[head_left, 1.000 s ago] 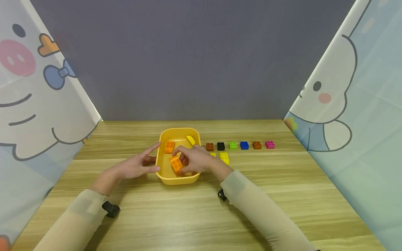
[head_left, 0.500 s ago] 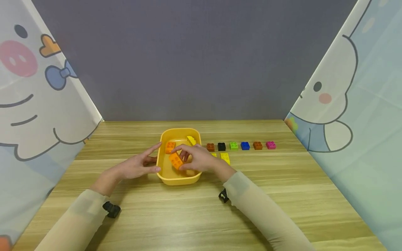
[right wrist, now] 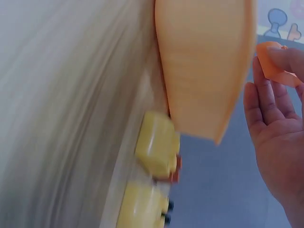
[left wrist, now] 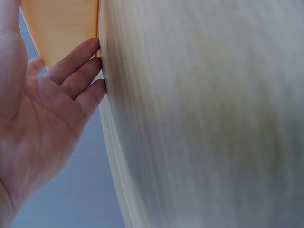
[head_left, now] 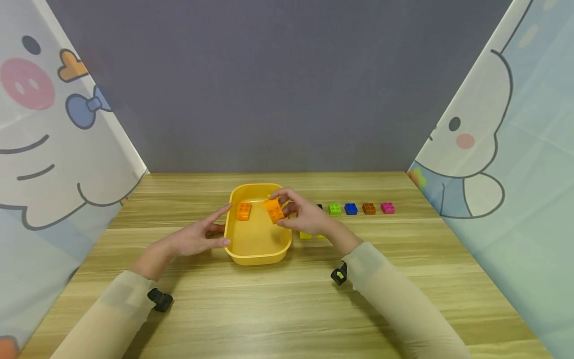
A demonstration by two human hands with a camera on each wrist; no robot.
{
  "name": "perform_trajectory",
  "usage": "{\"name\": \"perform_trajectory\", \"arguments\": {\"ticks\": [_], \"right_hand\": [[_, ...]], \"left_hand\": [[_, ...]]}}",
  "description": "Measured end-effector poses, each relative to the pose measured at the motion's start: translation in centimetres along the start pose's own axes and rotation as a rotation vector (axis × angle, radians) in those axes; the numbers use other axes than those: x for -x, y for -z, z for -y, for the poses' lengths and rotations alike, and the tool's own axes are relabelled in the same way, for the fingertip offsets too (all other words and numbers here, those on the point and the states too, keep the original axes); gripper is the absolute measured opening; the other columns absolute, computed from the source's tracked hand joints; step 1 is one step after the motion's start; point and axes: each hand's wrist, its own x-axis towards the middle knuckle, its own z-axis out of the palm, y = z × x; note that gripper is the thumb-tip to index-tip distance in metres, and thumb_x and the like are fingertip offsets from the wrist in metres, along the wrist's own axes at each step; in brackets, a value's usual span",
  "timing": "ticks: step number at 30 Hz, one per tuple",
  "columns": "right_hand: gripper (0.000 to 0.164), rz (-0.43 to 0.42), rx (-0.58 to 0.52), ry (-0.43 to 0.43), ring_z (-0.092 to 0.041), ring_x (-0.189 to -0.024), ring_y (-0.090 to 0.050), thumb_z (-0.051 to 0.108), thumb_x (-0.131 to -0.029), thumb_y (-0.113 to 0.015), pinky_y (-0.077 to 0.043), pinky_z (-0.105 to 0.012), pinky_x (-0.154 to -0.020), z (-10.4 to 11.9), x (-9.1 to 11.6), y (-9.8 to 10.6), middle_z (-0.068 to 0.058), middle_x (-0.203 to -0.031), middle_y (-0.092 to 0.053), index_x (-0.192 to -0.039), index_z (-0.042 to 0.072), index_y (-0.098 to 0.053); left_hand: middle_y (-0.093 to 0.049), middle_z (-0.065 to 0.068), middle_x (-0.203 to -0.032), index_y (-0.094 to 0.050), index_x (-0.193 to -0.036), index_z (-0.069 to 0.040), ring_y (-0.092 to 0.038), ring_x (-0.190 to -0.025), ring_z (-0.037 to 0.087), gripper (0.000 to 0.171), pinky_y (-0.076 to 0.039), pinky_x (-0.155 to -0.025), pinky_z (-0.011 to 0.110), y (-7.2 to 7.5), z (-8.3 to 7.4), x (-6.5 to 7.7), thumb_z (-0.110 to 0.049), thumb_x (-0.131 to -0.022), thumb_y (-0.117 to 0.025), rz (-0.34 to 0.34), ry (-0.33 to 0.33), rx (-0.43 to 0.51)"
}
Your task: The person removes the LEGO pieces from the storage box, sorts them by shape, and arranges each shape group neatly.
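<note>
My right hand (head_left: 306,215) pinches an orange building brick (head_left: 274,211) between thumb and fingers, raised over the right rim of the yellow tub (head_left: 255,260). The right wrist view has this brick at its right edge, partly covered by the thumb. Another orange brick (head_left: 244,211) lies inside the tub near its left wall. Against the tub's left side rests my left hand (head_left: 197,238), its fingers spread, with index finger and thumb at the rim. In the left wrist view its straight fingertips touch the tub's outer wall (left wrist: 61,28). The yellow piece at the tub's back right corner is mostly hidden by my right hand.
Right of the tub, a row on the wooden table (head_left: 251,314) includes lime green (head_left: 335,209), blue (head_left: 351,209), brown (head_left: 369,208) and pink (head_left: 387,208) bricks. Nearer stand yellow bricks (right wrist: 156,145), partly hidden in the head view. A dark panel (head_left: 278,89) rises behind.
My right hand has lifted the orange brick from low in the tub and carried it right and back, to the right rim. The left hand has stayed at the tub's left side.
</note>
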Motion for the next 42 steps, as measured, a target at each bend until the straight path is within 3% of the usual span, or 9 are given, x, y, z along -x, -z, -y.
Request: {"name": "perform_trajectory", "arguments": {"ticks": [6,17,24,35,42], "right_hand": [[0.061,-0.049,0.019,0.003,-0.028,-0.11,-0.072,-0.004,-0.101,-0.075,-0.064,-0.034,-0.091,-0.9,2.7,2.7,-0.018,-0.138,-0.056,-0.154,0.012,-0.051],[0.062,-0.127,0.078,-0.164,-0.033,-0.109,-0.073,-0.004,-0.1,-0.075,-0.063,-0.03,-0.085,-3.5,7.6,6.9,-0.024,-0.137,-0.052,-0.156,0.014,-0.053],[0.059,-0.126,0.197,-0.219,-0.033,-0.109,-0.073,-0.001,-0.101,-0.076,-0.063,-0.032,-0.088,-5.3,9.8,9.3,-0.025,-0.136,-0.055,-0.154,0.01,-0.052],[0.056,-0.037,0.312,-0.339,-0.028,-0.11,-0.073,0.004,-0.097,-0.082,-0.063,-0.049,-0.101,-6.7,11.0,10.1,-0.017,-0.122,-0.065,-0.147,0.011,-0.059],[0.058,-0.036,0.354,-0.39,-0.028,-0.113,-0.071,0.019,-0.101,-0.083,-0.061,-0.051,-0.102,-7.8,11.5,10.1,-0.017,-0.127,-0.07,-0.154,0.013,-0.06]], "left_hand": [[-0.056,0.034,-0.158,-0.003,-0.179,-0.018,-0.057,-0.147,0.051,0.104,-0.046,-0.12,0.069,0.0,0.0,0.0,-0.039,-0.106,-0.075,-0.011,-0.002,-0.02],[-0.055,0.035,-0.159,-0.003,-0.179,-0.019,-0.055,-0.148,0.052,0.104,-0.045,-0.12,0.069,0.0,0.0,0.0,-0.038,-0.106,-0.075,-0.008,-0.002,-0.019],[-0.054,0.035,-0.16,-0.003,-0.179,-0.023,-0.054,-0.149,0.052,0.104,-0.045,-0.12,0.069,0.0,-0.2,0.1,-0.038,-0.106,-0.075,-0.015,0.011,-0.021],[-0.054,0.035,-0.16,-0.002,-0.179,-0.023,-0.054,-0.149,0.052,0.104,-0.046,-0.119,0.069,0.1,0.0,-0.1,-0.038,-0.106,-0.075,-0.015,0.004,-0.019],[-0.054,0.036,-0.159,-0.003,-0.179,-0.02,-0.055,-0.149,0.052,0.104,-0.044,-0.12,0.07,0.0,0.0,0.0,-0.037,-0.106,-0.075,-0.014,-0.002,-0.018]]}}
